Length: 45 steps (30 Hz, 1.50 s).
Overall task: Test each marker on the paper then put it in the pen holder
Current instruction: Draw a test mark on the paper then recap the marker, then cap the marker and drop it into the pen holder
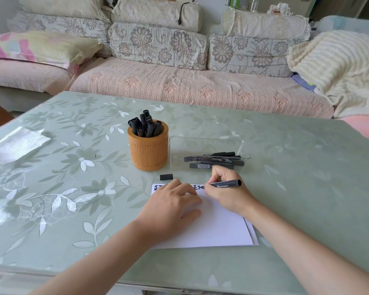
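- Shiny sheet (19, 143) lies flat at the left edge of the tabletop (285, 188).
- Holder (148, 152): orange, upright, mid-tabletop. Stored markers (144, 124), all black, stand in it.
- Black piece (166, 177), small, lies between holder and paper, just beside the paper's far edge.
- Left hand (170, 207): palm down, fingers relaxed and apart, pressing on the paper (217, 228), holding nothing.
- Paper: white, more than one sheet stacked, near the tabletop's front. A row of black marks (197, 186) runs along its far edge, partly hidden by the left fingers.
- Right hand (226, 192): fingers clamped on the marker (226, 183) in a pen grip. Tip is at the marks, barrel points right, near level.
- Clear box (207, 150) sits just right of the holder. Loose markers (213, 161) lie at its near side, just beyond the right hand; can't tell if all are inside.
- Sofa (179, 86) stands behind the tabletop, with a cream blanket (339, 64) on its right end.
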Each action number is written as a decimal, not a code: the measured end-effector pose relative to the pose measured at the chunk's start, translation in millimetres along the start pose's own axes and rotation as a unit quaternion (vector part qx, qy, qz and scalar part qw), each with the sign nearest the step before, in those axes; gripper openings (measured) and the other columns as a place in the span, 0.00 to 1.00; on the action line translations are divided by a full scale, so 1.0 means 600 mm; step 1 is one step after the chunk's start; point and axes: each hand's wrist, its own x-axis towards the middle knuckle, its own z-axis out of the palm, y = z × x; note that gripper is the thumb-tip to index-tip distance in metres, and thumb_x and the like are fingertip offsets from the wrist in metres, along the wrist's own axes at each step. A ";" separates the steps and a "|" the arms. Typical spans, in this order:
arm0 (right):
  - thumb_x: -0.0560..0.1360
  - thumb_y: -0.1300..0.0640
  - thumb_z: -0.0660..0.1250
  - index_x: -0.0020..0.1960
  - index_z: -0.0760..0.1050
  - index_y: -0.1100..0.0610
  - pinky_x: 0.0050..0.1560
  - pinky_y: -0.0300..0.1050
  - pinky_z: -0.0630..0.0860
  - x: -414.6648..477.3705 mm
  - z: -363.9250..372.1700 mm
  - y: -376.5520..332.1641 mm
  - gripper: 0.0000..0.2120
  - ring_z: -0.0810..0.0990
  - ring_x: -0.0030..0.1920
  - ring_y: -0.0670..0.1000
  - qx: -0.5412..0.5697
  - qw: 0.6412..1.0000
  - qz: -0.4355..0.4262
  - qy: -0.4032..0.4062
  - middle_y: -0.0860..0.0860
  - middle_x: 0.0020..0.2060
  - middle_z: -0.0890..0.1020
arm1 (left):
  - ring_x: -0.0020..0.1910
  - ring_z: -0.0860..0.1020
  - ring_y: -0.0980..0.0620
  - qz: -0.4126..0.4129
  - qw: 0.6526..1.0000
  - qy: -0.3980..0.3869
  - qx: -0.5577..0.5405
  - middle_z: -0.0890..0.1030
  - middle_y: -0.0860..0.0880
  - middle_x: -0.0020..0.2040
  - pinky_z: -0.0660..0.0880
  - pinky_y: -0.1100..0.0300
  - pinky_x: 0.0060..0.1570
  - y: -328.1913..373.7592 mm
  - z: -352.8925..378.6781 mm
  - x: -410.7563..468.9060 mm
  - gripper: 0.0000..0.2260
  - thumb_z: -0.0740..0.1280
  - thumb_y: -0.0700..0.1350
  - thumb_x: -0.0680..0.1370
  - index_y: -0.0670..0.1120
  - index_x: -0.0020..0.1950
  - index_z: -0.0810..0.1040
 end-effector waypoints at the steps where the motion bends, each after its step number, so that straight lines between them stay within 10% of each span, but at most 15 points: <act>1: 0.67 0.58 0.69 0.34 0.68 0.55 0.32 0.44 0.65 0.000 -0.001 0.000 0.09 0.68 0.29 0.47 0.004 1.000 0.000 0.001 0.43 0.26 0.74 | 0.48 0.74 0.54 0.001 1.000 0.001 0.001 0.77 0.60 0.52 0.63 0.65 0.42 0.000 0.001 0.000 0.10 0.64 0.58 0.75 0.59 0.53 0.80; 22: 0.69 0.64 0.67 0.35 0.68 0.55 0.27 0.41 0.62 0.001 -0.011 -0.007 0.10 0.67 0.25 0.51 0.123 0.992 0.029 0.005 0.54 0.26 0.72 | 0.50 0.73 0.55 0.001 1.000 -0.019 -0.014 0.76 0.61 0.53 0.63 0.64 0.41 -0.007 0.004 0.002 0.13 0.61 0.60 0.76 0.59 0.55 0.80; 29: 0.75 0.66 0.69 0.46 0.81 0.49 0.40 0.40 0.73 0.004 -0.018 -0.028 0.11 0.74 0.34 0.45 0.070 0.997 -0.037 -0.006 0.41 0.35 0.78 | 0.49 0.74 0.54 0.019 0.998 0.022 -0.056 0.77 0.57 0.52 0.74 0.58 0.43 -0.027 -0.012 0.015 0.11 0.62 0.54 0.78 0.56 0.56 0.81; 37: 0.80 0.73 0.53 0.65 0.76 0.49 0.34 0.39 0.69 0.006 -0.038 -0.050 0.25 0.77 0.39 0.50 0.038 0.990 -0.051 -0.122 0.50 0.44 0.82 | 0.48 0.76 0.49 -0.127 0.988 0.092 0.000 0.79 0.53 0.47 0.74 0.57 0.41 -0.090 -0.036 0.034 0.07 0.66 0.42 0.78 0.49 0.52 0.83; 45: 0.80 0.67 0.53 0.45 0.76 0.46 0.35 0.46 0.74 0.005 -0.040 -0.072 0.20 0.79 0.34 0.47 -0.039 0.984 -0.033 -0.171 0.51 0.42 0.77 | 0.55 0.73 0.48 -0.174 0.985 -0.011 0.005 0.78 0.51 0.52 0.72 0.54 0.54 -0.097 -0.041 0.048 0.10 0.62 0.46 0.80 0.50 0.56 0.82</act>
